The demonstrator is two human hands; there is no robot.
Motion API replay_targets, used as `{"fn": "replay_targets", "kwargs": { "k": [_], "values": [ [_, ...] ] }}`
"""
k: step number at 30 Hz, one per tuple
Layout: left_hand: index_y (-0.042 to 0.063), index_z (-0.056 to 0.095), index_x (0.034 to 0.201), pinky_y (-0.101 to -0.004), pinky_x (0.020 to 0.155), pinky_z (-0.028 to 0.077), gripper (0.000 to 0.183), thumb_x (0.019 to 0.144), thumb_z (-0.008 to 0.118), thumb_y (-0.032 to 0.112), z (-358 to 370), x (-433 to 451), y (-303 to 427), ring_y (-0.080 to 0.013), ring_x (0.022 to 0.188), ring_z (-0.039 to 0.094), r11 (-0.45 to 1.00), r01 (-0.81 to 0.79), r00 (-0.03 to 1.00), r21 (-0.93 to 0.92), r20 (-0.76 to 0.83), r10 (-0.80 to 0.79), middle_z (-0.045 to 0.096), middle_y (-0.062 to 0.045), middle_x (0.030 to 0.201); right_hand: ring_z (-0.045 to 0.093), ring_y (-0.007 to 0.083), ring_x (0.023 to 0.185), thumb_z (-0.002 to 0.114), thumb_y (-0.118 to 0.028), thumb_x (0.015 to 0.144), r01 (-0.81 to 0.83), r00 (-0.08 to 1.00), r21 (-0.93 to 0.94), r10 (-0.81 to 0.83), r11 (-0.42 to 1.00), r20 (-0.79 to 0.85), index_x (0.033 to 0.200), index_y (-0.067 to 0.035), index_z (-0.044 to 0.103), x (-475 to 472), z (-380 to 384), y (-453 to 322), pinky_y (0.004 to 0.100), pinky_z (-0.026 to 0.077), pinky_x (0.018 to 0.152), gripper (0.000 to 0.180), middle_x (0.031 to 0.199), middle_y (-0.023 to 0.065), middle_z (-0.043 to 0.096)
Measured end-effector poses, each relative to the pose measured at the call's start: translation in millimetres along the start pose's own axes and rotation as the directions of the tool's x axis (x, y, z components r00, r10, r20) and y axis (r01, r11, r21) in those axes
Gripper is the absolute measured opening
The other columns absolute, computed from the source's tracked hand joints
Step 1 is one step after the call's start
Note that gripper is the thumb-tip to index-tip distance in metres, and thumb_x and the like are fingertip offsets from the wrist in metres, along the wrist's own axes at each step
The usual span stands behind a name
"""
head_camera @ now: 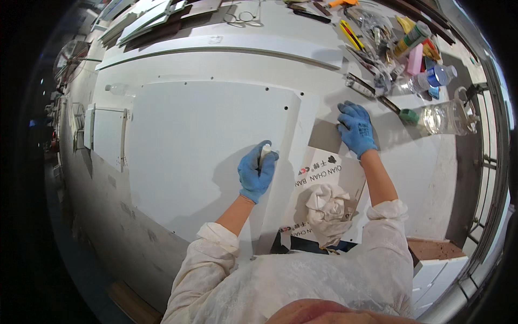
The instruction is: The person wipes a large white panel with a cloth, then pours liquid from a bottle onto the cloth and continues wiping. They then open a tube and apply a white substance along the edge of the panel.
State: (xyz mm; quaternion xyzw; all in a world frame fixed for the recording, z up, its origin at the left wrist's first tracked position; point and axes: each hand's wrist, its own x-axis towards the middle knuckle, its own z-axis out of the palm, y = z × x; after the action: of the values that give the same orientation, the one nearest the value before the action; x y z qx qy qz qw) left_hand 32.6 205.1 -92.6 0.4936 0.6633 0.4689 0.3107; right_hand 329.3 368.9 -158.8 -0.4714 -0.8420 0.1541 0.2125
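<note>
My left hand (257, 172), in a blue coated work glove, grips a small white tube (265, 150); most of it is hidden by the fingers. Beneath that hand lies a large white panel (182, 133) with dark round holes along its edges. My right hand (356, 127), gloved alike, rests palm down on the white work table, fingers loosely apart. What lies under its palm is hidden. Just below it is a printed cardboard sheet (323, 160) bearing writing. A crumpled whitish cloth (328, 206) sits on this sheet, close to my body.
A long white board (243, 42) crosses behind the panel. Stacked strips (147, 20) and scissors (245, 17) lie at the back. Rightward are a yellow utility knife (351, 34), a clear water bottle (429, 79), a large clear jug (445, 117) and a green-headed tool (408, 116).
</note>
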Motion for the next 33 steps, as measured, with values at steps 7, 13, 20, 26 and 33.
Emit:
{"fn": "replay_targets", "kwargs": {
  "k": [7, 13, 20, 26, 33],
  "values": [
    [-0.004, 0.065, 0.125, -0.0303, 0.08, 0.059, 0.03, 0.102, 0.059, 0.014, -6.0, -1.8, 1.9, -0.0164, 0.088, 0.075, 0.994, 0.024, 0.996, 0.106, 0.087, -0.034, 0.077, -0.009, 0.092, 0.056, 0.0319, 0.129, 0.072, -0.006, 0.076, -0.05, 0.997, 0.048, 0.052, 0.998, -0.049, 0.091, -0.006, 0.068, 2.3, 2.8, 1.1, 0.0451, 0.043, 0.11, 0.015, 0.126, 0.0084, 0.068],
    [-0.003, 0.065, 0.125, -0.0303, 0.079, 0.059, 0.03, 0.103, 0.059, 0.016, -3.7, -0.4, 3.0, -0.0175, 0.086, 0.075, 0.995, 0.009, 0.998, 0.102, 0.065, -0.016, 0.077, -0.009, 0.089, 0.055, 0.0316, 0.128, 0.074, -0.009, 0.077, -0.072, 0.997, 0.028, 0.073, 0.997, -0.036, 0.092, -0.006, 0.069, 2.2, -0.7, -1.2, 0.0455, 0.042, 0.111, 0.016, 0.128, 0.0088, 0.067],
    [-0.002, 0.069, 0.118, -0.0302, 0.073, 0.058, 0.026, 0.098, 0.065, 0.014, -2.1, 0.7, 2.1, -0.0163, 0.077, 0.075, 0.995, -0.043, 0.999, 0.09, 0.02, 0.041, 0.077, -0.009, 0.086, 0.052, 0.0291, 0.134, 0.073, -0.016, 0.08, -0.083, 0.996, -0.119, 0.084, 0.989, 0.002, 0.097, -0.007, 0.069, 1.6, -4.2, -7.0, 0.0449, 0.038, 0.115, 0.02, 0.134, 0.007, 0.063],
    [-0.003, 0.07, 0.115, -0.0303, 0.071, 0.059, 0.025, 0.096, 0.069, 0.013, 1.5, 0.2, 0.6, -0.0165, 0.075, 0.075, 0.999, -0.028, 1.0, 0.041, -0.01, 0.029, 0.078, -0.01, 0.084, 0.054, 0.0314, 0.131, 0.076, -0.024, 0.081, -0.154, 0.988, -0.122, 0.153, 0.981, -0.018, 0.108, -0.008, 0.069, 8.2, -18.1, -14.6, 0.0464, 0.039, 0.113, 0.032, 0.136, 0.0101, 0.063],
    [-0.005, 0.068, 0.117, -0.0314, 0.075, 0.06, 0.026, 0.097, 0.067, 0.012, -1.0, 0.7, 5.0, -0.0179, 0.079, 0.075, 0.998, -0.023, 1.0, 0.063, 0.009, 0.022, 0.077, -0.011, 0.085, 0.055, 0.0365, 0.129, 0.077, -0.03, 0.083, -0.176, 0.952, -0.208, 0.112, 0.962, -0.284, 0.122, -0.008, 0.066, 70.3, -38.8, 32.3, 0.049, 0.043, 0.109, 0.046, 0.139, 0.0171, 0.06]
  ]
}}
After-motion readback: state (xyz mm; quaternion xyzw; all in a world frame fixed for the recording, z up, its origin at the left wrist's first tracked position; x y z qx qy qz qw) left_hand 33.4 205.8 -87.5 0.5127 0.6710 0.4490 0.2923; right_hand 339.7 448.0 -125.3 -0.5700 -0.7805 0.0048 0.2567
